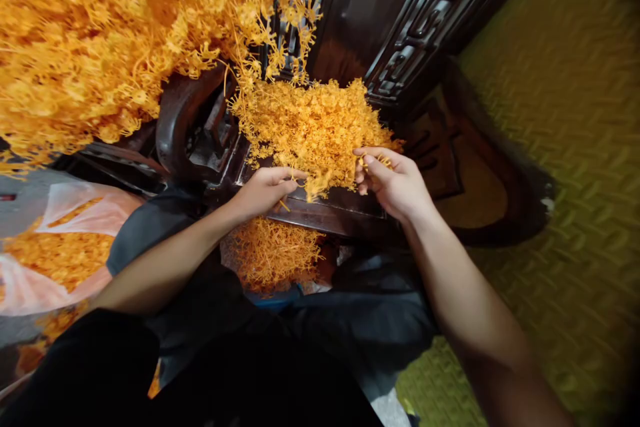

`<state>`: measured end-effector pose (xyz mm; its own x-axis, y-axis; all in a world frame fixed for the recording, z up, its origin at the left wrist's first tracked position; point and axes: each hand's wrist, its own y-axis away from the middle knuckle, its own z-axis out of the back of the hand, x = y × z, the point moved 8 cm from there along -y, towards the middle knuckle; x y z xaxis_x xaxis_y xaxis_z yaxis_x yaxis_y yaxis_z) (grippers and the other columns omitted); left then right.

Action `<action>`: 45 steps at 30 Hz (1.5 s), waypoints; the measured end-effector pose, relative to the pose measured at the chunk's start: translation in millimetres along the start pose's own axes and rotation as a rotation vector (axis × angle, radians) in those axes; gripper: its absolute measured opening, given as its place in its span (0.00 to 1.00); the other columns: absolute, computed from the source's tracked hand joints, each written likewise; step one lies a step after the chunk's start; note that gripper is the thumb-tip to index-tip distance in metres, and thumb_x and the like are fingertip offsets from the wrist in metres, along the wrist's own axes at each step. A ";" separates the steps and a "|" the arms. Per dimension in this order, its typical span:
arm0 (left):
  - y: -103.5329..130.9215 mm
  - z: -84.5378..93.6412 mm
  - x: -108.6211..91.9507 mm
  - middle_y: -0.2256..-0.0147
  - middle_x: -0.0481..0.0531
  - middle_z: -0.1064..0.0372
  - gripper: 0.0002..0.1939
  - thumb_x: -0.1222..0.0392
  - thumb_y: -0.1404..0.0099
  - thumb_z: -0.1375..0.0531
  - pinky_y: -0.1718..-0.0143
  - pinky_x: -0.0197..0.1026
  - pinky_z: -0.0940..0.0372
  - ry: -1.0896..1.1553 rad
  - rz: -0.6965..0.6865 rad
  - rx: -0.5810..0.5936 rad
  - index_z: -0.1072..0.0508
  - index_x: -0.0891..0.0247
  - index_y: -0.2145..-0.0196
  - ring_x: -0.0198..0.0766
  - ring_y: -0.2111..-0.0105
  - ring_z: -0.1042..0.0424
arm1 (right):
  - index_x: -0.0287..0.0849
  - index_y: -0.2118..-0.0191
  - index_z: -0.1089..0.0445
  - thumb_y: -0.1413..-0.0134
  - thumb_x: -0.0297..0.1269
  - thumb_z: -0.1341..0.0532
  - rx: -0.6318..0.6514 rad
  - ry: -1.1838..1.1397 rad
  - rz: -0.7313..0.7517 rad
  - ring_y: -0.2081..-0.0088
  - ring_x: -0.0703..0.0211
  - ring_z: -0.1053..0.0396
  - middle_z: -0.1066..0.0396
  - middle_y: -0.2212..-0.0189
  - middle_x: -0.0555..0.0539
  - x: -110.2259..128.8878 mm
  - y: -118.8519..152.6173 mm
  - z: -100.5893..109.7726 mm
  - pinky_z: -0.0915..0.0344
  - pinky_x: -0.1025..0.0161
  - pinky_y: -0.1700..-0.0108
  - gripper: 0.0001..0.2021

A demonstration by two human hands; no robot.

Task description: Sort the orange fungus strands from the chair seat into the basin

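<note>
A heap of yellow-orange plastic-looking flower sprigs [310,120] lies on a dark carved wooden chair seat [340,210] in front of me. At the heap's near left edge, my left hand [265,192] pinches the stem of a single flower sprig [316,185], whose stem end pokes out below the fingers. My right hand [393,180] is at the heap's right side, its fingers curled round a few small yellow pieces [383,160]. What exactly those pieces are is too small to make out.
A much larger pile of orange sprigs [100,33] fills the upper left, beside the chair's curved armrest [183,120]. Bare branching stems [275,253] lie below the seat, between my legs. An open plastic bag [75,210] of orange pieces stands left. Yellow textured matting [565,213] is on the right.
</note>
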<state>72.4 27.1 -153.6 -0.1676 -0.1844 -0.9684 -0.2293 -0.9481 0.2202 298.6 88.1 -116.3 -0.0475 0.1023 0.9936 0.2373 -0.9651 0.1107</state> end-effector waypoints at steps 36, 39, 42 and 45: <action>21.0 49.8 -13.7 0.54 0.60 0.23 0.20 0.57 0.40 0.42 0.69 0.39 0.35 0.450 -0.046 0.072 0.35 0.64 0.88 0.33 0.68 0.28 | 0.39 0.57 0.20 0.42 0.61 0.34 0.285 0.418 0.116 0.80 0.67 0.45 0.40 0.83 0.55 39.3 -17.2 -94.2 0.51 0.65 0.75 0.26; 17.6 44.6 -12.0 0.66 0.58 0.25 0.20 0.54 0.41 0.42 0.71 0.36 0.36 0.534 0.003 0.119 0.37 0.63 0.87 0.33 0.69 0.29 | 0.39 0.61 0.21 0.43 0.63 0.34 0.377 0.517 0.218 0.71 0.62 0.35 0.29 0.74 0.49 43.1 -18.8 -107.6 0.41 0.64 0.67 0.27; 12.2 46.0 -8.8 0.71 0.57 0.28 0.20 0.53 0.40 0.42 0.74 0.35 0.37 0.611 0.067 0.084 0.38 0.63 0.85 0.32 0.72 0.29 | 0.38 0.63 0.23 0.45 0.62 0.33 0.468 0.589 0.217 0.66 0.59 0.31 0.24 0.68 0.46 40.1 -16.4 -109.1 0.37 0.63 0.62 0.26; 7.9 51.0 -3.9 0.67 0.58 0.25 0.20 0.46 0.35 0.39 0.79 0.35 0.41 0.532 0.120 -0.036 0.30 0.65 0.76 0.30 0.76 0.31 | 0.38 0.65 0.26 0.41 0.64 0.37 0.449 0.550 0.057 0.76 0.64 0.39 0.32 0.77 0.50 30.5 -12.2 -99.4 0.43 0.64 0.71 0.28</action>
<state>22.4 33.5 -142.1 0.3195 -0.3886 -0.8642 -0.2038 -0.9189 0.3378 197.8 79.0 -89.4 -0.4779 -0.1958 0.8563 0.6252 -0.7606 0.1750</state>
